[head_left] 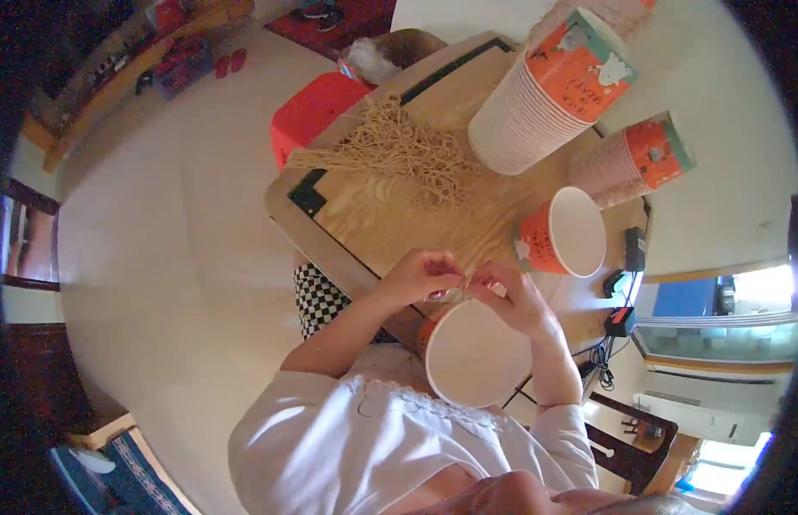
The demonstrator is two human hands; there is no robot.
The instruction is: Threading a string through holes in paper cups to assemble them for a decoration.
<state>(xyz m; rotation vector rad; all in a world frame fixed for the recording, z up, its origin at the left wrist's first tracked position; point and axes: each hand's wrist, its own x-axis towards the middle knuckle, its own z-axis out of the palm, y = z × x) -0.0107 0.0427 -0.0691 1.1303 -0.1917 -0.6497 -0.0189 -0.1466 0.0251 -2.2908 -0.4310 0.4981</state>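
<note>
A white-lined paper bucket [479, 354] with an orange outside is tilted against my body at the table edge, its mouth toward me. Just above its far rim my left hand [426, 276] is closed in a pinch. Close beside it, my right hand [512, 297] pinches too, fingertips nearly meeting the left ones. What sits between the fingers is too small to make out. Beyond my hands lies a loose heap of tan twine [408, 150] on the wooden table. Another orange paper bucket [539, 242] stands right of the twine, its white inside showing.
Tall nested stacks of paper buckets [536, 103] and smaller cups [631, 159] occupy the table's far right. Black power adapters [620, 322] and cables line the right edge. A red stool [317, 112] stands past the left edge. Pale floor [176, 257] spreads out left.
</note>
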